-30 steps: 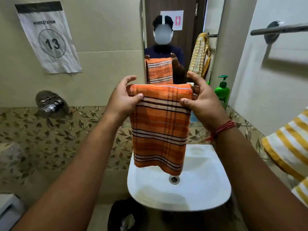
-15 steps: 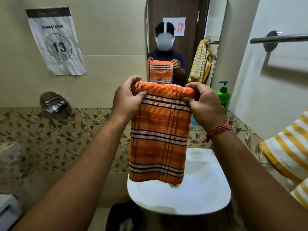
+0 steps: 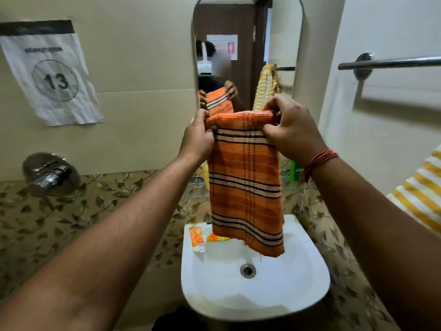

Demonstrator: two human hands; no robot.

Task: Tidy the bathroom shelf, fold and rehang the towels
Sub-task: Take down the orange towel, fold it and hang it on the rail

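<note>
Both hands, left hand (image 3: 196, 137) and right hand (image 3: 292, 132), grip the orange towel (image 3: 245, 187), now bunched narrower.

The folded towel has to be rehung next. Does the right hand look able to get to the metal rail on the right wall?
Probably yes: the towel rail is bare, with open air between it and the right hand, though that hand grips the orange towel.

— Where is the towel (image 3: 245, 182) found?
— It is held up between the left hand (image 3: 198, 136) and the right hand (image 3: 292, 130), above the sink (image 3: 281, 290) and before the mirror (image 3: 248, 27).
— And around it?
— A tube (image 3: 196, 238) lies on the sink's rear left rim. A numbered sheet (image 3: 51, 75) is fixed to the wall at left, a tap valve (image 3: 49, 174) below it. A rail (image 3: 391, 62) is mounted at right.
</note>
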